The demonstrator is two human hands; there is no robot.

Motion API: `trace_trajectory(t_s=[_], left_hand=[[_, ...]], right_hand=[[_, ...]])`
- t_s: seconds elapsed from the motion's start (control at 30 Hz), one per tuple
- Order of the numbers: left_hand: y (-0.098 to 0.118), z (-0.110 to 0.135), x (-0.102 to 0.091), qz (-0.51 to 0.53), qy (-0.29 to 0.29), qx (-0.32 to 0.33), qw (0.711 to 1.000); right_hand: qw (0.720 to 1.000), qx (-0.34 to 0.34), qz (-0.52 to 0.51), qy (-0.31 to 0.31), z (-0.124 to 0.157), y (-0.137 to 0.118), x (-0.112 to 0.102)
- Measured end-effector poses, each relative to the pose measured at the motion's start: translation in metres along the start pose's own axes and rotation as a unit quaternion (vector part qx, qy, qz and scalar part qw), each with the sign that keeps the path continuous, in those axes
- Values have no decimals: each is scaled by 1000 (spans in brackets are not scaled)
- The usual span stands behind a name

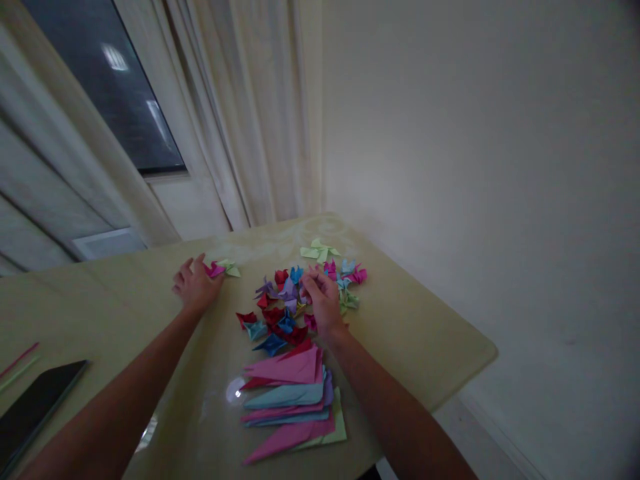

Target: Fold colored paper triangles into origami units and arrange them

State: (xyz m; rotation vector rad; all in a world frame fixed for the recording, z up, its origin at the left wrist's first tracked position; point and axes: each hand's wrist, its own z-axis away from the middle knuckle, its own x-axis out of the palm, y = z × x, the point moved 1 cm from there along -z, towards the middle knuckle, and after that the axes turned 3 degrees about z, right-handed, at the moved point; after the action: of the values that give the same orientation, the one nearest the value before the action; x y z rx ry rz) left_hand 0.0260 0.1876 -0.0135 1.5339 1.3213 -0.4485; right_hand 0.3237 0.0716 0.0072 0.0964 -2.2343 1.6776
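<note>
Beside left fingers [200, 261], spread | magenta paper [214, 270] | around right fingers [311, 287], curled, grip unclear | paper pile [286, 323]

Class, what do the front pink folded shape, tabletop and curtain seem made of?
Front pink folded shape: likely matt paper; thin, flat, sharp-pointed.
Tabletop: glossy, perhaps glass, plastic or lacquer; reflections show.
Curtain: probably matt fabric, hanging in soft folds.
</note>
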Motion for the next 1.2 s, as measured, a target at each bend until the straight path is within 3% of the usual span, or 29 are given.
trace_trajectory(t_s=[0.13, 0.3, 0.37, 0.4, 0.5, 0.63, 0.73, 0.8, 0.87, 0.93, 1.0, 1.2], left_hand=[[-11, -19, 11, 83, -33, -53, 995], [-20, -3, 8, 213, 82, -12, 974], [-13, 6, 5, 265, 89, 39, 959], [-8, 10, 5, 277, 63, 71, 956], [16, 19, 10, 252, -88, 158, 951], [46, 31, 16, 227, -242, 223, 917], [50, 31, 11, 229, -335, 290, 867], [42, 23, 6, 218, -369, 304, 851], [26, 10, 5, 182, -333, 276, 883], [9, -2, 9, 119, -225, 221, 942], [-6, -11, 15, 61, -122, 168, 976], [-23, -17, 24, 78, -108, 154, 979]], right_hand=[[1000, -8, 4, -12, 0, 3, -2], [1000, 9, 2, 14, -4, 2, -7], [1000, 16, 7, 24, -4, 0, -7], [999, 18, 11, 25, -4, -1, -7], [999, 17, 19, 24, -1, -4, -7], [999, 14, 17, 33, -1, -6, -8], [999, 21, 13, 38, -2, -4, -10], [999, 26, 14, 41, -2, -2, -10], [999, 29, 17, 42, -3, -1, -11], [999, 30, 22, 39, -3, 1, -10], [999, 22, 26, 37, -3, 1, -9], [999, 14, 32, 31, -2, 1, -8]])
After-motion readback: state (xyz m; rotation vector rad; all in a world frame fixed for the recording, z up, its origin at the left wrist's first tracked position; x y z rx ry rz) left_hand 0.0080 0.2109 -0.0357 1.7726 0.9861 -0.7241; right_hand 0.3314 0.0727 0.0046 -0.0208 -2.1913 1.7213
